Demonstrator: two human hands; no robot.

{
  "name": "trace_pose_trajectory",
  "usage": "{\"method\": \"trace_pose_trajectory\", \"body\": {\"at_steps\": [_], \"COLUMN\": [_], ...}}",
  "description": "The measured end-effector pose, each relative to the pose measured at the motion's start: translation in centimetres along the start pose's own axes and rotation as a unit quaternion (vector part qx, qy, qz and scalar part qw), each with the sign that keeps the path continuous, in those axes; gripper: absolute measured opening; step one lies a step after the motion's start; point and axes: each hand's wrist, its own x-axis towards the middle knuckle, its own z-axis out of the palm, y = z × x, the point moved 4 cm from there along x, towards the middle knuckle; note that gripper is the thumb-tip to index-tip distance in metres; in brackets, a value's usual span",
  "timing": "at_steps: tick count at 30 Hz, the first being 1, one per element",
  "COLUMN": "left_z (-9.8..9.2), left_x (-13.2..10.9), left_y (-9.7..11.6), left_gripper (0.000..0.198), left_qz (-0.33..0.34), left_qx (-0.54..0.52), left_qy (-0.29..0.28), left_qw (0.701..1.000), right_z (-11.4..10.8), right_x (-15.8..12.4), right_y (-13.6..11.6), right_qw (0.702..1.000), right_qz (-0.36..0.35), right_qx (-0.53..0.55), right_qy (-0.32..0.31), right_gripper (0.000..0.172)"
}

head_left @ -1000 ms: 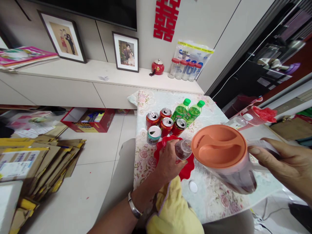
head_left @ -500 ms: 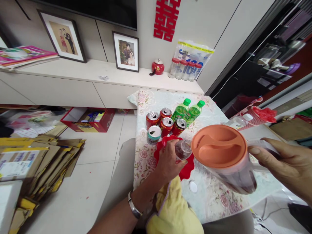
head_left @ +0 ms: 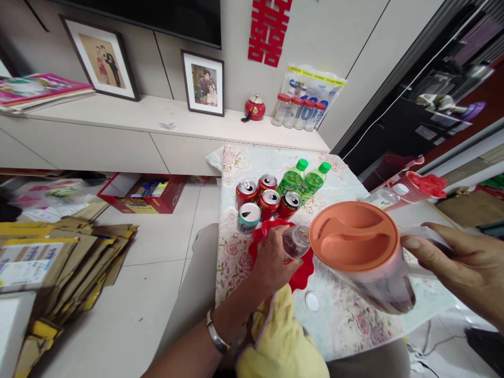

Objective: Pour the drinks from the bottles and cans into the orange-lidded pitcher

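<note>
My right hand [head_left: 457,265] grips the handle of a clear pitcher [head_left: 378,278] with an orange lid [head_left: 354,236]; it is tilted left with dark liquid inside. Its spout is over the mouth of a small clear bottle [head_left: 296,241], which my left hand [head_left: 271,260] holds over a red plate [head_left: 301,275]. A silver bangle [head_left: 216,333] is on my left wrist. A white bottle cap [head_left: 312,301] lies on the floral tablecloth [head_left: 236,252] in front of the plate.
Several opened cans [head_left: 268,199] and two green bottles [head_left: 301,181] stand behind the plate. A yellow cloth [head_left: 279,341] lies under my left forearm. A red basket [head_left: 413,189] sits at the right. Flattened cardboard [head_left: 59,257] is piled on the floor at left.
</note>
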Motion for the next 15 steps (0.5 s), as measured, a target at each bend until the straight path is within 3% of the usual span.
{"method": "trace_pose_trajectory", "body": {"at_steps": [15], "left_z": [-0.15], "left_x": [-0.01], "left_y": [0.44], "left_gripper": [0.077], "left_qz": [0.005], "left_qx": [0.007], "left_qy": [0.0], "left_qw": [1.0], "right_z": [-0.12], "right_x": [-0.1], "right_y": [-0.25], "right_qw": [0.998], "right_qz": [-0.068], "right_qx": [0.003], "right_qy": [0.004], "right_gripper": [0.084]}}
